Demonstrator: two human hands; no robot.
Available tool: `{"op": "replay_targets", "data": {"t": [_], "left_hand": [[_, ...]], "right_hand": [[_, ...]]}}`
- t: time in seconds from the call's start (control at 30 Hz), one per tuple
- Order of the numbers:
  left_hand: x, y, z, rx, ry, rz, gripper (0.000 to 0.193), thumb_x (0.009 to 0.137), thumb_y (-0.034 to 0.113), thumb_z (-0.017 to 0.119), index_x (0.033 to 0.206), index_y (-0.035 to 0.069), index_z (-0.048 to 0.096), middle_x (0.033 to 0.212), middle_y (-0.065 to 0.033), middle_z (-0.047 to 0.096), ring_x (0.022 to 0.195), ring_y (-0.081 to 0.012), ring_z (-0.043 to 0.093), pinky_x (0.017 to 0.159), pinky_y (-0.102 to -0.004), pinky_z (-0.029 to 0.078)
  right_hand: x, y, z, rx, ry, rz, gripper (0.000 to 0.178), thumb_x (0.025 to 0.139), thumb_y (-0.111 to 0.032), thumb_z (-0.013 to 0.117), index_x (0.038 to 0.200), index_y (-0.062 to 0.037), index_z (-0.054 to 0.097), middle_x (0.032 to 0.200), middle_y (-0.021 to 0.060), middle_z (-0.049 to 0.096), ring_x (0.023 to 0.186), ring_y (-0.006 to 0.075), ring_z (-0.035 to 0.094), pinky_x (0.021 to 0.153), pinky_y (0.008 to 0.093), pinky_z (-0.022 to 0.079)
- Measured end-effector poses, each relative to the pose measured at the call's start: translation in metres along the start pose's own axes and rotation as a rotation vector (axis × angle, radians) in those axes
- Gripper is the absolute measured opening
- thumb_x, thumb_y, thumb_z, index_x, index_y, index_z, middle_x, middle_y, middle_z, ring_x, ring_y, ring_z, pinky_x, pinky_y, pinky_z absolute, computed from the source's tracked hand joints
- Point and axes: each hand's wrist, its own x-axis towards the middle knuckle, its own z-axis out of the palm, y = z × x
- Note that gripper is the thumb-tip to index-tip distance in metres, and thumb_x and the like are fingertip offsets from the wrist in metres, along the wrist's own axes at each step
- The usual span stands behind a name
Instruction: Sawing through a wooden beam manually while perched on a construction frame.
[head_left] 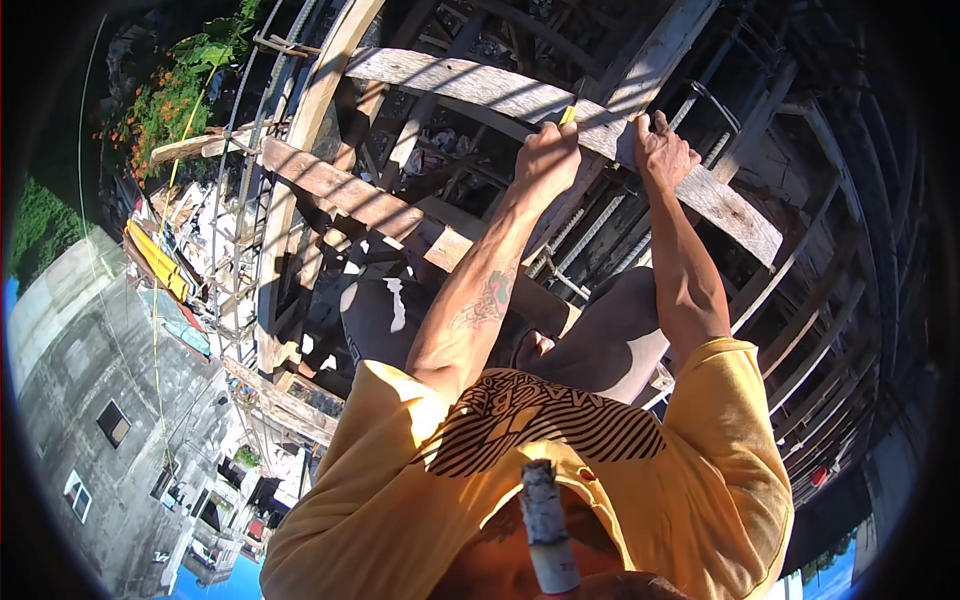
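Overhead, rebar (pixel 590 235) and crossed timbers (pixel 340 190) beneath the plank (pixel 480 90).

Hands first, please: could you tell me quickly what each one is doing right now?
Left hand: closed around a small yellow tool, resting on the wooden plank.
Right hand: gripping the plank's edge.

Yellow shirt (pixel 700 480) with black-and-cream striped print. Yellow pencil (pixel 567 115) in left hand (pixel 548 155). Weathered grey-brown plank (pixel 500 90). Green-red tattoo (pixel 492 297) on forearm. Grey concrete wall (pixel 90 350) left. Yellow board (pixel 155 258) far left, green foliage with orange flowers (pixel 170 95).
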Motion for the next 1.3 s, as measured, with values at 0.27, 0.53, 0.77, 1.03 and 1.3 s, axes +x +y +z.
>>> {"op": "replay_targets", "data": {"t": [0.27, 0.53, 0.77, 1.03, 1.3], "left_hand": [[-0.196, 0.083, -0.12, -0.073, -0.228, -0.654, 0.036, 0.102, 0.035, 0.046, 0.103, 0.001, 0.057, 0.087, -0.0259, 0.068, 0.088, -0.0462, 0.066, 0.078, -0.0547, 0.052], [0.001, 0.015, 0.004, 0.179, 0.061, -0.066, 0.033, 0.104, 0.031, 0.042, 0.104, 0.002, 0.057, 0.088, -0.0238, 0.066, 0.076, -0.0438, 0.067, 0.065, -0.0514, 0.055], [-0.182, 0.067, -0.087, -0.029, -0.126, -0.563, 0.043, 0.101, 0.038, 0.047, 0.125, 0.003, 0.051, 0.103, -0.032, 0.065, 0.094, -0.0534, 0.062, 0.082, -0.059, 0.049], [-0.207, 0.07, -0.098, 0.059, -0.163, -0.537, 0.044, 0.098, 0.035, 0.051, 0.133, 0.008, 0.048, 0.115, -0.0264, 0.063, 0.101, -0.0491, 0.062, 0.084, -0.0541, 0.051], [-0.193, 0.053, -0.099, 0.115, -0.09, -0.354, 0.043, 0.098, 0.029, 0.05, 0.136, 0.008, 0.047, 0.122, -0.0248, 0.059, 0.106, -0.0459, 0.06, 0.087, -0.0522, 0.05]], "right_hand": [[0.015, 0.023, -0.01, -0.074, 0.0, 0.044, 0.046, 0.091, -0.051, 0.044, 0.108, -0.0195, 0.072, 0.086, 0.0165, 0.073, 0.091, 0.0321, 0.068, 0.089, 0.0452, 0.036], [0.022, 0.002, -0.023, -0.047, 0.067, -0.006, 0.045, 0.09, -0.053, 0.046, 0.104, -0.0191, 0.072, 0.081, 0.0169, 0.072, 0.085, 0.0315, 0.068, 0.087, 0.0444, 0.037], [-0.002, 0.011, 0.001, -0.038, -0.004, 0.04, 0.052, 0.091, -0.056, 0.048, 0.119, -0.017, 0.068, 0.085, 0.0163, 0.071, 0.089, 0.0282, 0.064, 0.09, 0.0456, 0.036], [0.01, 0.015, -0.008, -0.029, 0.148, 0.048, 0.044, 0.089, -0.052, 0.052, 0.096, -0.0103, 0.065, 0.082, 0.0158, 0.07, 0.086, 0.0307, 0.065, 0.086, 0.0463, 0.038], [0.007, 0.029, 0.016, -0.037, 0.233, 0.03, 0.052, 0.087, -0.055, 0.056, 0.11, -0.0096, 0.065, 0.083, 0.0157, 0.069, 0.088, 0.0296, 0.063, 0.09, 0.0466, 0.037]]}}
